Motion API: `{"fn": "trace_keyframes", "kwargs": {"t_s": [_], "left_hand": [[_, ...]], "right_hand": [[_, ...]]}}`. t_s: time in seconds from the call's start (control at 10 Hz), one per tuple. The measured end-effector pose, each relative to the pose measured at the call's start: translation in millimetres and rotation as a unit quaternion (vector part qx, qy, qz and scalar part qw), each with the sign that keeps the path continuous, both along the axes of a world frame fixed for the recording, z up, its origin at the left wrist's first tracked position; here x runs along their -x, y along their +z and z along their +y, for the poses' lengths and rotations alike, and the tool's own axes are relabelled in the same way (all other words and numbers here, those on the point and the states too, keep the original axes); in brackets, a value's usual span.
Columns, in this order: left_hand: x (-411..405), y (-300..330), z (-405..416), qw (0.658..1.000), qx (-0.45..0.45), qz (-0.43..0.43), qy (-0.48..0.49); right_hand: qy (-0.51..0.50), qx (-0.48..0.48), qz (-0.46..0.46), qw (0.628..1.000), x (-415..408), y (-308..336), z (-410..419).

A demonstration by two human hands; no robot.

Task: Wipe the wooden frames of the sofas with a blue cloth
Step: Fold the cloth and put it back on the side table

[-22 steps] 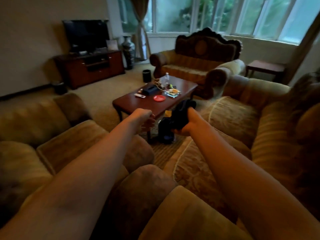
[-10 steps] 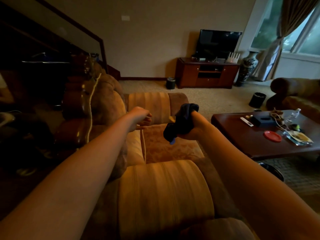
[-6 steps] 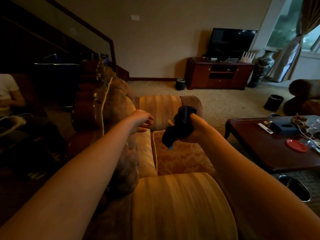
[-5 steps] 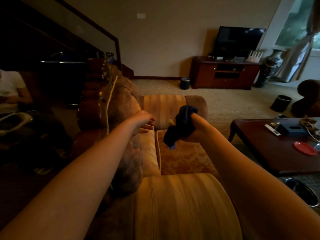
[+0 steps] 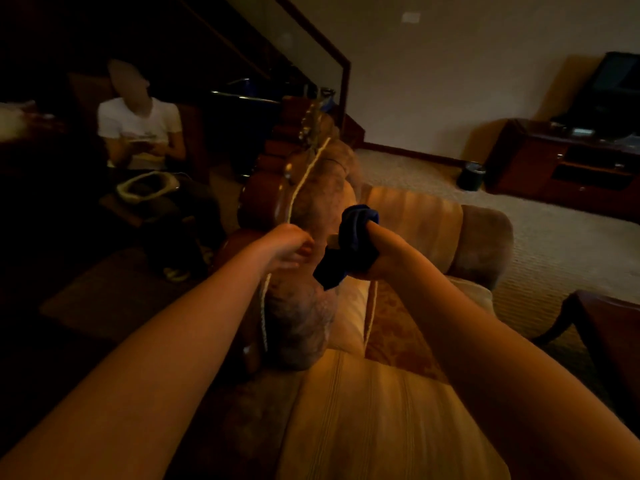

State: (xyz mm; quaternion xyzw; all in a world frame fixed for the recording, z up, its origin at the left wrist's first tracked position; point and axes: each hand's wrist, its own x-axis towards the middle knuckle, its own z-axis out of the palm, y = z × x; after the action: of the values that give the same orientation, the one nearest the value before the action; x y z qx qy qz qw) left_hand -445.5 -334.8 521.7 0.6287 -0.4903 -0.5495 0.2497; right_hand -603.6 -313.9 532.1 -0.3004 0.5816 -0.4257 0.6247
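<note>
Right hand (image 5: pixel 377 252) is clutching the bunched dark blue cloth (image 5: pixel 349 249) above the golden striped sofa's carved wooden frame (image 5: pixel 263 199); left hand (image 5: pixel 285 249) is hovering beside it, loosely curled, its grip holding nothing.

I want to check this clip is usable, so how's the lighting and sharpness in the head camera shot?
Head view: dim, warm light; the left side is nearly black around the seated person. The wooden frame shows soft motion blur. Wide-angle bending curves the wall edges. The blue cloth in the right hand reads very dark.

Both bare arms reach toward twelve o'clock; left hand (image 5: pixel 289 249) loosely curled, right hand (image 5: pixel 375 252) fisted around a blue cloth (image 5: pixel 348 251).
</note>
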Motion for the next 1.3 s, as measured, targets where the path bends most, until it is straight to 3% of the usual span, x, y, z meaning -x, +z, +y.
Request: {"fn": "trace_keyframes", "kwargs": {"t_s": [0.3, 0.5, 0.7, 0.9, 1.0, 1.1, 1.3], "left_hand": [[-45.5, 2.1, 4.4, 0.992, 0.048, 0.016, 0.116], [-84.2, -1.3, 19.4, 0.977, 0.077, 0.077, 0.185], [-143.5, -2.7, 33.4, 0.981, 0.123, 0.055, 0.136], [-218.8, -5.6, 20.4, 0.975, 0.152, 0.005, 0.163], [-264.4, -6.9, 9.7, 0.969, 0.159, -0.045, 0.182], [-318.3, -10.5, 4.0, 0.960, 0.159, -0.095, 0.208], [-440.2, -15.1, 28.8, 0.945, 0.139, -0.089, 0.282]], "right_hand": [[0.128, -0.008, -0.076, 0.989, -56.0, -4.6, -43.0], [0.217, -0.011, -0.005, 0.976, -103.3, -5.5, -42.4], [0.297, -0.037, -0.008, 0.954, -181.1, -14.3, -53.5], [0.336, -0.063, -0.016, 0.939, -248.5, -22.6, -70.9], [0.362, -0.067, 0.027, 0.929, -285.9, -23.2, -81.0], [0.417, -0.032, 0.136, 0.898, -337.3, -25.1, -89.0], [0.514, 0.062, 0.337, 0.786, -454.3, -34.0, -93.2]]}}
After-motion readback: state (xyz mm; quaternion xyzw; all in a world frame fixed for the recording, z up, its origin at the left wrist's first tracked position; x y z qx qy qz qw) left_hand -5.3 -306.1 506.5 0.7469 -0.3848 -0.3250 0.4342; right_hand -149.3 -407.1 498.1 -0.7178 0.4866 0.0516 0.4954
